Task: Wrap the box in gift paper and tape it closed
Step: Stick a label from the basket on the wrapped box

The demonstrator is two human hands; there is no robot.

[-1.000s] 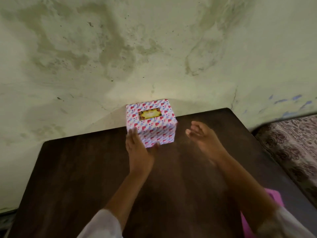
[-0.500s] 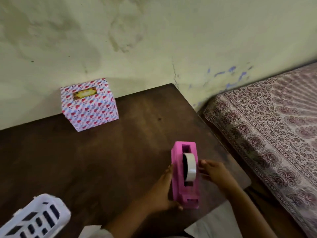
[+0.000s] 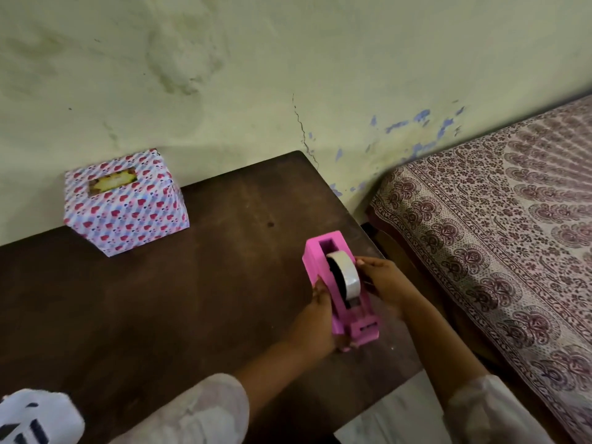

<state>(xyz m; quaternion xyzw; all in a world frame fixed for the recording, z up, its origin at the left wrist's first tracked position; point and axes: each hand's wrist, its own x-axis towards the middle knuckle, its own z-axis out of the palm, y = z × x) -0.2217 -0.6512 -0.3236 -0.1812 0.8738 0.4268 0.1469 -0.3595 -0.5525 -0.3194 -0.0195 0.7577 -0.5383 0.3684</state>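
Both hands, left hand (image 3: 315, 318) and right hand (image 3: 382, 285), fingers curled around pink tape dispenser (image 3: 342, 291), steadying it; wrapped box (image 3: 125, 203) parked aside on desk (image 3: 192, 299).

Home bedroom: bed (image 3: 499, 225) with printed cover pushed up just beside the table's (image 3: 160, 315) right edge, stained, cracked, peeling plaster wall (image 3: 288, 75) along its far edge.

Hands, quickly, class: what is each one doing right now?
Left hand: grips the left side of the pink tape dispenser.
Right hand: holds the dispenser's right side, fingers curled against it.
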